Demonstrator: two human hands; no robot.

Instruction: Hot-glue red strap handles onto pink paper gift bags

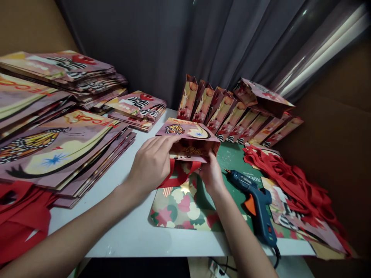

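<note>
A small printed paper bag (188,133) lies on its side in the middle, its open mouth facing me. My left hand (152,162) grips the left edge of the mouth, fingers over the top panel and partly inside. My right hand (211,173) holds the lower right corner of the mouth, thumb at the edge. A red ribbon handle (181,179) hangs in a loop from the lower panel between my hands. Beneath lies a patterned sheet (185,210) with red, green and cream shapes.
A blue glue gun (255,200) lies on a green mat (232,154) at right. Red ribbons (290,181) are heaped beyond it, more ribbons (26,220) at lower left. Flat bags (63,146) are stacked left; finished-looking bags (226,112) stand in a row behind. A curtain hangs behind.
</note>
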